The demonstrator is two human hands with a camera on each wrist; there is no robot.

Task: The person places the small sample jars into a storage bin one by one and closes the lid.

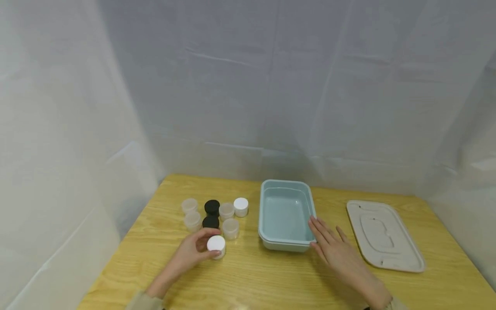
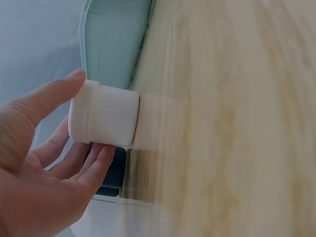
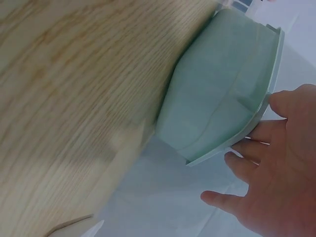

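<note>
My left hand (image 1: 207,245) grips a small jar with a white lid (image 1: 217,243) standing on the wooden table (image 1: 252,275). In the left wrist view the thumb and fingers of the left hand (image 2: 84,118) close around the jar (image 2: 111,121). My right hand (image 1: 315,234) lies with straight fingers against the front right corner of an empty pale teal bin (image 1: 265,202). The right wrist view shows the right hand (image 3: 256,143) at the rim of the bin (image 3: 222,89).
Behind the held jar stand several small jars: clear ones (image 1: 192,220), two with black lids (image 1: 212,207) and one with a white lid (image 1: 240,206). A beige lid (image 1: 383,234) lies flat to the right of the bin. White sheeting surrounds the table.
</note>
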